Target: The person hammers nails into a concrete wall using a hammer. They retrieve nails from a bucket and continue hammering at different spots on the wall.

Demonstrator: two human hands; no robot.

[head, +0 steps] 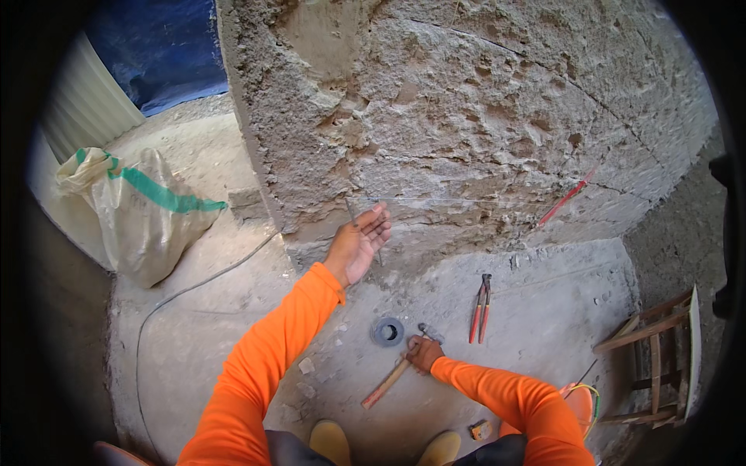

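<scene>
My left hand (362,242) is raised at the foot of a rough, chipped wall (454,116), fingers curled and palm partly showing. Beside its thumb a thin metal rod (350,211) sticks out, and a white string (460,200) runs from there to the right along the wall. Another thin dark rod (381,258) shows below the fingers; whether the hand grips it I cannot tell. Low over the concrete floor, my right hand (424,354) is closed around the wooden handle of a hammer (386,384), close to its metal head.
End-cutting pliers (479,309) and a grey ring-shaped roll (387,332) lie on the floor (221,349). A yellow tape measure (481,430) is near my boots. Right are an orange bucket (580,408) and wooden stool (658,367); left, a white sack (145,215) and grey cable (175,296).
</scene>
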